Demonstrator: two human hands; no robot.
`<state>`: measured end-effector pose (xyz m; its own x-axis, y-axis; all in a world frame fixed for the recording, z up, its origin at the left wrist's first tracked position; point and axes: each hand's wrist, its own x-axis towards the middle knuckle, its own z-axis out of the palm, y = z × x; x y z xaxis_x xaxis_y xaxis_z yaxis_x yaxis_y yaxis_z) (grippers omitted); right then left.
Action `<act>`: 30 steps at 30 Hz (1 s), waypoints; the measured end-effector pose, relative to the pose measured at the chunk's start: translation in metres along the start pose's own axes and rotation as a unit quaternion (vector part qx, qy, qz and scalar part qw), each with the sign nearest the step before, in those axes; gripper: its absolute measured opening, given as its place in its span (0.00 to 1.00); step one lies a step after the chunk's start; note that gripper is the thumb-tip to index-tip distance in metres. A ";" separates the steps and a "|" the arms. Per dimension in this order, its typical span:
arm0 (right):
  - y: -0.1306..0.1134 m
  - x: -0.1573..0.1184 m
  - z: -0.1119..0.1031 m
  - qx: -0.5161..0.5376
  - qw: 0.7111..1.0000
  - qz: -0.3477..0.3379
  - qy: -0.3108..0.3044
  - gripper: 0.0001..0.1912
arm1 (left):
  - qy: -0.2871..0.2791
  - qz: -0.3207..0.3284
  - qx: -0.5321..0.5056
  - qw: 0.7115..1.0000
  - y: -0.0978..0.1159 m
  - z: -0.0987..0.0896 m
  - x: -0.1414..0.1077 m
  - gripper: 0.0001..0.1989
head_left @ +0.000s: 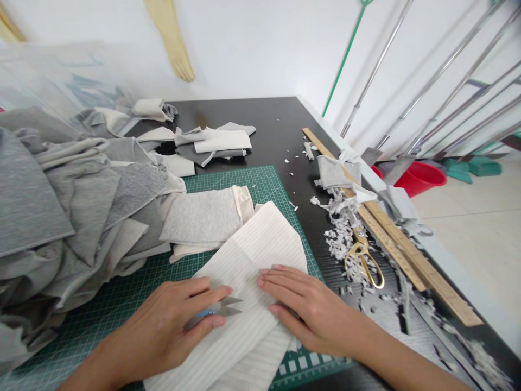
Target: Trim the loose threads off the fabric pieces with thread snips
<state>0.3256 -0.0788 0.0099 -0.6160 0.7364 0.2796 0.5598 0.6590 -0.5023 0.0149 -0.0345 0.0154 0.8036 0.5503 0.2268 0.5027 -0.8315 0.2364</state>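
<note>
A white ribbed cloth (260,244) lies aslant on the green cutting mat (264,176), with another ribbed layer under its lower edge. My left hand (175,320) is closed around small blue-handled snips (230,307), whose two pointed blades stand apart over the cloth. My right hand (301,304) rests on the cloth's right part, its fingers stretched out and lying flat. Just beyond the cloth is a folded light grey fabric piece (203,217).
Grey fabric (93,201) is heaped at the left. More pieces (223,139) lie at the back. At the right are wooden rulers (391,244), gold-handled scissors (362,250) and scraps (340,239). A red bucket (419,179) stands beyond the table.
</note>
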 end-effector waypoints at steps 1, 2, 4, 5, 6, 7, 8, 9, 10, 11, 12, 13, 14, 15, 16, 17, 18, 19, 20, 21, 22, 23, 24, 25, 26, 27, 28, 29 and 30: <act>0.000 0.000 0.000 -0.001 1.000 0.001 0.001 0.20 | 0.000 -0.002 -0.011 1.000 -0.002 0.001 -0.001 0.16; -0.001 0.000 0.000 -0.002 1.000 0.001 0.001 0.20 | 0.002 -0.005 -0.022 1.000 -0.003 0.003 -0.002 0.15; -0.001 0.000 0.000 -0.003 1.000 0.001 0.000 0.20 | 0.010 -0.014 -0.037 0.999 -0.006 0.006 -0.004 0.15; -0.001 0.000 0.000 -0.003 1.000 0.001 -0.002 0.20 | 0.011 -0.018 -0.042 0.999 -0.007 0.007 -0.005 0.15; -0.001 0.000 0.000 -0.002 1.000 0.001 -0.004 0.20 | 0.008 -0.019 -0.045 0.999 -0.008 0.009 -0.005 0.15; -0.001 0.000 0.000 -0.001 1.000 0.001 -0.006 0.20 | 0.003 -0.017 -0.047 0.999 -0.008 0.010 -0.005 0.15; -0.001 0.000 0.000 0.000 1.000 0.001 -0.007 0.20 | -0.005 -0.012 -0.049 0.999 -0.008 0.010 -0.004 0.16; -0.001 0.000 0.000 0.001 1.000 0.002 -0.007 0.20 | -0.011 -0.004 -0.049 0.999 -0.008 0.010 -0.003 0.15; 0.000 0.001 -0.001 0.003 1.000 0.002 -0.007 0.20 | -0.015 0.005 -0.048 0.999 -0.008 0.010 -0.002 0.15; -0.001 0.001 -0.001 0.004 1.000 0.002 -0.006 0.20 | -0.016 0.012 -0.047 0.999 -0.008 0.009 0.000 0.15; -0.001 0.001 -0.001 0.006 1.000 0.002 -0.006 0.20 | -0.015 0.015 -0.044 0.999 -0.007 0.008 0.001 0.14; -0.001 0.001 -0.001 0.007 1.000 0.003 -0.005 0.20 | -0.012 0.016 -0.040 0.999 -0.006 0.008 0.003 0.14; -0.001 0.001 -0.002 0.008 1.000 0.003 -0.005 0.20 | -0.008 0.016 -0.035 0.999 -0.005 0.007 0.003 0.15; -0.002 0.001 -0.002 0.009 1.000 0.004 -0.004 0.20 | -0.006 0.017 -0.031 0.999 -0.004 0.007 0.004 0.15; -0.002 0.001 -0.002 0.009 1.000 0.004 -0.002 0.20 | -0.003 0.015 -0.027 1.000 -0.004 0.007 0.004 0.15; -0.002 0.001 -0.002 0.009 1.000 0.005 -0.001 0.20 | 0.005 0.017 -0.022 1.000 -0.003 0.008 0.003 0.15; -0.002 0.001 -0.003 0.009 1.000 0.005 -0.001 0.20 | 0.012 0.018 -0.016 1.000 -0.003 0.008 0.003 0.15; -0.002 0.001 -0.003 0.008 1.000 0.005 -0.001 0.20 | 0.019 0.016 -0.006 1.000 -0.003 0.008 0.003 0.15; -0.002 0.001 -0.003 0.007 1.000 0.004 -0.002 0.20 | 0.025 0.015 0.004 1.000 -0.003 0.008 0.003 0.15; -0.002 0.001 -0.002 0.006 1.000 0.005 -0.004 0.20 | 0.031 0.016 0.012 0.999 -0.002 0.007 0.004 0.17; -0.002 0.001 -0.002 0.004 1.000 0.005 -0.005 0.20 | 0.031 0.021 0.016 0.999 -0.001 0.005 0.006 0.17; -0.002 0.000 -0.002 0.003 1.000 0.005 -0.005 0.20 | 0.026 0.029 0.016 0.999 0.000 0.003 0.009 0.17; -0.002 0.000 -0.002 0.002 1.000 0.005 -0.004 0.20 | 0.022 0.038 0.013 0.999 0.001 0.001 0.011 0.17; -0.002 0.000 -0.002 0.001 1.000 0.005 -0.003 0.20 | 0.020 0.046 0.011 0.999 0.002 -0.001 0.013 0.19; -0.001 0.000 -0.002 0.001 1.000 0.004 -0.002 0.20 | 0.017 0.052 0.012 0.998 0.003 -0.003 0.015 0.20; -0.001 0.001 -0.001 0.001 1.000 0.004 -0.001 0.20 | 0.016 0.054 0.014 0.998 0.004 -0.004 0.015 0.22; -0.001 0.001 -0.001 0.001 1.000 0.003 0.000 0.21 | 0.016 0.055 0.016 0.998 0.005 -0.004 0.014 0.22; -0.001 0.001 -0.001 0.002 1.000 0.002 0.000 0.21 | 0.020 0.054 0.017 0.998 0.004 -0.004 0.013 0.20; -0.001 0.001 -0.001 0.003 1.000 0.000 0.000 0.21 | 0.023 0.053 0.019 0.998 0.004 -0.002 0.010 0.18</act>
<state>0.3252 -0.0791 0.0117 -0.6153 0.7370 0.2798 0.5574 0.6577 -0.5067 0.0245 -0.0318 0.0205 0.8381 0.4605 0.2926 0.4274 -0.8874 0.1725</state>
